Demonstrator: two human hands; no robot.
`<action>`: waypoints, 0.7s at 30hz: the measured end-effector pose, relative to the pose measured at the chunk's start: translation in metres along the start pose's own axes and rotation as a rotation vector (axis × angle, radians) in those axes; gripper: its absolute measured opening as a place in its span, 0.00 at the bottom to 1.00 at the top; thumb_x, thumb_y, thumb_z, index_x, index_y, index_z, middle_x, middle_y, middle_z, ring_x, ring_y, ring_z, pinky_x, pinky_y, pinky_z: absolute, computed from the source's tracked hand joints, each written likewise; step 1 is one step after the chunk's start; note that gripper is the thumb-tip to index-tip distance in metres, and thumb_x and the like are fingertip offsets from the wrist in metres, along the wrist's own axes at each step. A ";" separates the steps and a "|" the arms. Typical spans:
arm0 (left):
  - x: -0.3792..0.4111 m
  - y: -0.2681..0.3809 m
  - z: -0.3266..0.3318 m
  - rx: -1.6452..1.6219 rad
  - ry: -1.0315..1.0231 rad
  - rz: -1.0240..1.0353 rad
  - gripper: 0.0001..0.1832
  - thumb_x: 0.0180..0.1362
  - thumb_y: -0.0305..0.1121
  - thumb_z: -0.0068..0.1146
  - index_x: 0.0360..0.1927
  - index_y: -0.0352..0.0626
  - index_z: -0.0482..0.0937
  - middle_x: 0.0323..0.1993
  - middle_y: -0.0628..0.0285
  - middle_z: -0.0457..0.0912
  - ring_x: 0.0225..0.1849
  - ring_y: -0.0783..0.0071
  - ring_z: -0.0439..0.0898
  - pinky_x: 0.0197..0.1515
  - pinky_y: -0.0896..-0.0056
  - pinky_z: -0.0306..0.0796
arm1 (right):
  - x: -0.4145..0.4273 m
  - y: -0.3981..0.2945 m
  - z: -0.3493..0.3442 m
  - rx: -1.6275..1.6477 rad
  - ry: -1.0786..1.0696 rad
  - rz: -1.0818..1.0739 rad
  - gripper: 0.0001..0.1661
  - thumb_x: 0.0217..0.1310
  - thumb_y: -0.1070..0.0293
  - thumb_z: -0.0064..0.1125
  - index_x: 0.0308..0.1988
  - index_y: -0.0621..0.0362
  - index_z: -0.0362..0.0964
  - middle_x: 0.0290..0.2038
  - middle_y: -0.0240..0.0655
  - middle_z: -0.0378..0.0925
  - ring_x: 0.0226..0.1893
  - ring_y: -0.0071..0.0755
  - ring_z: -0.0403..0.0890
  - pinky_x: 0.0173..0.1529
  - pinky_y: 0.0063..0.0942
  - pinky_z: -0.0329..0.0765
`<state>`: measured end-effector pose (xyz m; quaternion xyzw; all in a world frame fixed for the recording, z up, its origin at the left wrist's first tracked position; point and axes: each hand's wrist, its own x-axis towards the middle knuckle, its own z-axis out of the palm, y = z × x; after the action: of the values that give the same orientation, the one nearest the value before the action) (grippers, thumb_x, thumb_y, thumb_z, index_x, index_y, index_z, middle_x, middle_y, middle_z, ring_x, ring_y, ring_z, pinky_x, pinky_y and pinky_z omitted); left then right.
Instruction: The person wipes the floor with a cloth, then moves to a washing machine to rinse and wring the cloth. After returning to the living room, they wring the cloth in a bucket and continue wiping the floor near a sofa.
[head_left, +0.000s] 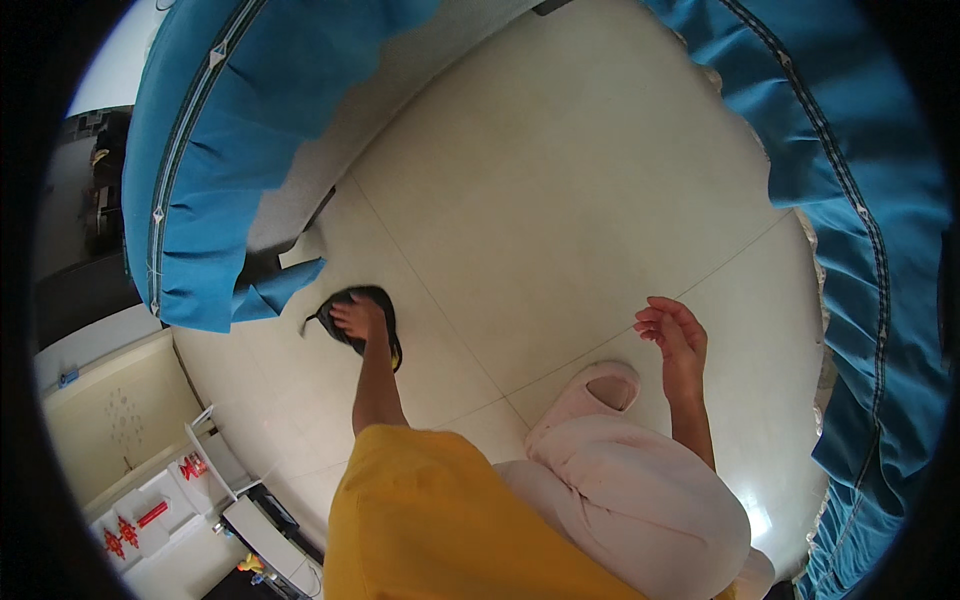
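Observation:
My left hand (360, 316) reaches out at the left with its fingers over a dark rounded object (388, 307), possibly a bag. The object has a thin cord or strap on its left side and a bit of yellow at its lower edge. Part of it is hidden under my hand and wrist. My right hand (679, 341) hangs over the tiled floor (510, 225), fingers loosely bent, with nothing in it. Below that hand shows a pink slipper (609, 386) on my foot, under a pale pink trouser leg (637, 495).
A grey sofa (315, 169) with a blue ruffled cover (217, 142) stands at upper left. Another blue ruffled cover (862, 187) hangs along the right. At lower left are a cream panel (127, 405), a white shelf with red ornaments (154, 514) and a white cabinet (262, 521).

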<state>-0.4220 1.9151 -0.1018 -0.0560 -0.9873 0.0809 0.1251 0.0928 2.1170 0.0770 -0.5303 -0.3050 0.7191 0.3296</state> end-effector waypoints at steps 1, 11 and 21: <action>0.010 0.025 -0.006 -0.016 0.014 0.014 0.33 0.61 0.52 0.42 0.63 0.38 0.59 0.64 0.51 0.59 0.60 0.50 0.64 0.55 0.45 0.64 | 0.001 0.003 -0.002 0.004 0.014 0.005 0.15 0.65 0.67 0.43 0.46 0.63 0.72 0.36 0.36 0.79 0.34 0.27 0.78 0.41 0.25 0.72; -0.123 0.349 -0.120 -0.491 0.095 1.126 0.34 0.57 0.45 0.42 0.64 0.36 0.57 0.67 0.51 0.55 0.69 0.52 0.52 0.68 0.51 0.47 | 0.016 -0.006 -0.003 0.119 0.006 -0.089 0.15 0.65 0.67 0.44 0.46 0.63 0.72 0.36 0.36 0.79 0.34 0.26 0.78 0.41 0.24 0.72; -0.523 0.281 -0.237 -0.932 -0.467 1.881 0.37 0.55 0.36 0.50 0.67 0.37 0.52 0.70 0.52 0.48 0.69 0.50 0.51 0.65 0.50 0.51 | -0.019 0.003 -0.099 0.093 0.336 -0.187 0.15 0.64 0.72 0.43 0.47 0.66 0.70 0.37 0.38 0.79 0.36 0.28 0.79 0.43 0.23 0.73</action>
<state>0.1674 2.1570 -0.0486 -0.8185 -0.4812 -0.2311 -0.2125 0.1920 2.1090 0.0601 -0.5966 -0.2599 0.6000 0.4654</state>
